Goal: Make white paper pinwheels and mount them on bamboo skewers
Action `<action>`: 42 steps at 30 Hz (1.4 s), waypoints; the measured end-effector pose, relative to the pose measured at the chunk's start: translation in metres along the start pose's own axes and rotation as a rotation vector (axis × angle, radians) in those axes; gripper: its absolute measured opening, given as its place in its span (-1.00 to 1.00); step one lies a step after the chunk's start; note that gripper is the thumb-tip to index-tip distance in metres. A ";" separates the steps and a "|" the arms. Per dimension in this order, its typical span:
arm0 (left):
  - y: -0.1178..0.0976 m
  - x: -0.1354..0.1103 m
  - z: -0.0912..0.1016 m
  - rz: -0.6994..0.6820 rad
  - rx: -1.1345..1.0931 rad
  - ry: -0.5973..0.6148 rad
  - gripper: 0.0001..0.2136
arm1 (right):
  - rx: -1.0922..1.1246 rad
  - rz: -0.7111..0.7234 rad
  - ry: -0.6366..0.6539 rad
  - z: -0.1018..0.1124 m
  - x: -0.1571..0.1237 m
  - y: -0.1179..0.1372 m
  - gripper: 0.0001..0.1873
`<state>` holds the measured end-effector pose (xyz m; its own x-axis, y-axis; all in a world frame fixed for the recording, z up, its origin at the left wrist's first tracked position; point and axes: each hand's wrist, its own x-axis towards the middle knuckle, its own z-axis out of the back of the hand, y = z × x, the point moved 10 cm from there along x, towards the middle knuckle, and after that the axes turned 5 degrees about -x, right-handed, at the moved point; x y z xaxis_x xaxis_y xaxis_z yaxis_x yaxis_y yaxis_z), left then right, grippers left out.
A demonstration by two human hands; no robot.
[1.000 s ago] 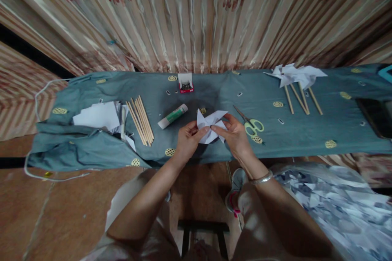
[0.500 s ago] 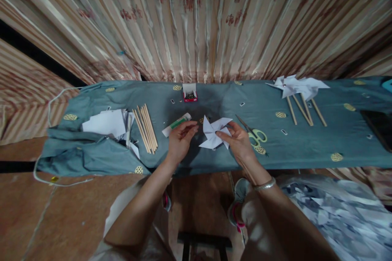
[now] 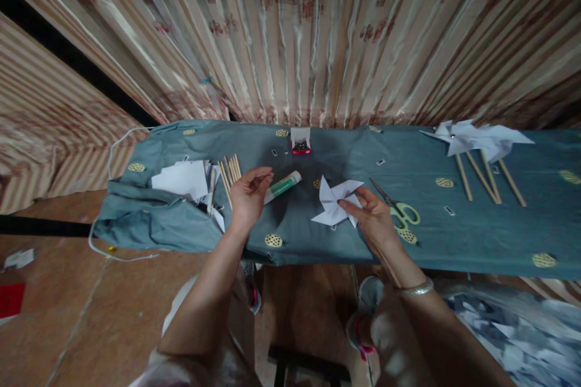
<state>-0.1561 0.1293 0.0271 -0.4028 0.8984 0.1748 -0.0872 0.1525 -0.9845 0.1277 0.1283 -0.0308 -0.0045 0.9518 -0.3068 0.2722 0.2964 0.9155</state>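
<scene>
A folded white paper pinwheel (image 3: 334, 201) lies on the blue-grey cloth (image 3: 318, 236) covering the table. My right hand (image 3: 376, 217) pinches its right side, thumb and fingers closed on the paper. My left hand (image 3: 247, 193) is off to the left, over the lower ends of a bundle of wooden sticks (image 3: 229, 170). Its fingers are curled in a pinch, and whatever is between them is too small to make out. A green-and-white glue stick (image 3: 284, 186) lies just right of that hand.
Yellow-handled scissors (image 3: 399, 210) lie right of the pinwheel. A small red box of pins (image 3: 300, 141) stands at the back edge. Loose white paper sheets (image 3: 181, 178) are at left, several finished pinwheels on sticks (image 3: 476, 144) at far right. A striped curtain hangs behind.
My left hand let go of the pinwheel and moved left to the wooden sticks. My right hand kept the pinwheel. The view shifted left.
</scene>
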 end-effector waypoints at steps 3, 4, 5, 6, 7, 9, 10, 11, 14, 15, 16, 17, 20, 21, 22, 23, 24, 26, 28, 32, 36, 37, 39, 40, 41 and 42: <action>-0.003 0.012 0.033 -0.069 0.233 -0.039 -0.76 | -0.007 -0.012 -0.002 0.001 0.001 -0.002 -0.45; -0.003 0.014 0.045 -0.088 0.315 -0.058 -0.76 | -0.016 -0.007 -0.001 0.002 0.001 -0.002 -0.45; -0.002 0.017 0.054 -0.096 0.394 -0.058 -0.76 | -0.028 0.000 -0.001 0.002 0.001 -0.002 -0.46; 0.001 0.018 0.060 -0.100 0.478 -0.046 -0.77 | -0.042 0.005 0.000 0.002 0.001 -0.002 -0.46; 0.003 0.019 0.065 -0.114 0.567 -0.029 -0.77 | -0.054 0.010 0.001 0.002 0.001 -0.002 -0.47; 0.007 0.020 0.065 -0.140 0.739 0.032 -0.76 | -0.070 0.014 0.004 0.001 0.001 -0.001 -0.46; 0.009 0.019 0.062 -0.154 0.814 0.068 -0.74 | -0.076 0.014 0.007 0.001 0.002 -0.001 -0.46; 0.012 0.019 0.059 -0.164 0.877 0.100 -0.71 | -0.080 0.016 0.011 0.000 0.002 -0.001 -0.46; 0.016 0.018 0.049 -0.172 1.006 0.148 -0.65 | -0.078 0.035 0.010 -0.002 0.002 0.001 -0.46; 0.017 0.018 0.047 -0.167 1.033 0.158 -0.66 | -0.073 0.043 0.004 -0.002 0.001 0.002 -0.47; 0.018 0.018 0.044 -0.160 1.054 0.169 -0.69 | -0.067 0.049 -0.003 -0.002 0.001 0.003 -0.47; 0.019 0.018 0.042 -0.153 1.068 0.183 -0.71 | -0.060 0.052 -0.007 -0.001 0.001 0.003 -0.48; 0.018 0.016 0.041 -0.145 1.085 0.199 -0.75 | -0.045 0.053 -0.010 0.000 -0.001 0.003 -0.50; 0.017 0.016 0.042 -0.143 1.087 0.194 -0.74 | -0.044 0.056 -0.013 0.001 -0.001 0.004 -0.50; 0.017 0.016 0.043 -0.139 1.089 0.188 -0.72 | -0.045 0.062 -0.015 0.002 -0.002 0.005 -0.50; 0.016 0.015 0.044 -0.131 1.091 0.185 -0.71 | -0.049 0.070 -0.016 0.002 -0.003 0.006 -0.51; 0.016 0.015 0.045 -0.122 1.095 0.185 -0.71 | -0.055 0.079 -0.016 0.003 -0.003 0.007 -0.51; 0.016 0.014 0.047 -0.104 1.113 0.189 -0.74 | -0.067 0.098 -0.011 0.004 -0.004 0.010 -0.52; 0.015 0.013 0.046 -0.106 1.133 0.198 -0.77 | -0.077 0.107 -0.005 0.004 -0.006 0.011 -0.53; 0.014 0.010 0.042 -0.131 1.149 0.204 -0.78 | -0.074 0.106 -0.011 0.005 -0.011 0.011 -0.50; 0.015 0.008 0.039 -0.122 1.161 0.191 -0.78 | -0.069 0.103 -0.022 0.005 -0.014 0.010 -0.47; 0.016 0.009 0.039 -0.114 1.159 0.186 -0.78 | -0.069 0.104 -0.024 0.005 -0.014 0.010 -0.47; 0.017 0.010 0.039 -0.086 1.141 0.169 -0.80 | -0.063 0.106 -0.025 0.005 -0.014 0.011 -0.48; 0.018 0.010 0.040 -0.065 1.123 0.155 -0.82 | -0.056 0.105 -0.026 0.005 -0.014 0.011 -0.49; 0.019 0.012 0.043 -0.040 1.098 0.136 -0.83 | -0.044 0.102 -0.028 0.005 -0.013 0.010 -0.49; 0.020 0.013 0.046 -0.013 1.065 0.112 -0.83 | -0.031 0.097 -0.031 0.006 -0.013 0.010 -0.49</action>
<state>-0.2048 0.1257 0.0101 -0.3154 0.9401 0.1293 -0.8629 -0.2274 -0.4514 0.1366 0.1185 -0.0189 0.0502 0.9733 -0.2242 0.2404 0.2061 0.9485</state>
